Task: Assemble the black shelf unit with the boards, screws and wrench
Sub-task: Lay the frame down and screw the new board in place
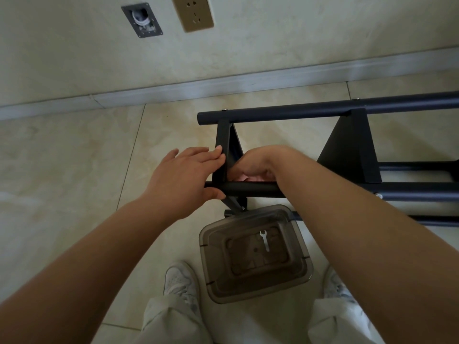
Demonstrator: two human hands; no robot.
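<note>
The black shelf unit [347, 150] lies on its side on the tiled floor, its round tubes running off to the right. My left hand [183, 175] holds the near tube's end, thumb under the tube [250, 188] and straight fingers against the end board [222, 145]. My right hand [258, 165] reaches down inside the frame behind that board, fingers curled; what they hold is hidden. A small silver wrench [264, 240] lies in a clear grey plastic bin [295, 276] just below the frame.
A second black board [352, 147] crosses the frame to the right. The wall with its baseboard [223, 83], a socket [193, 12] and an open wall box [142, 19] runs behind. My shoes [180, 281] flank the bin.
</note>
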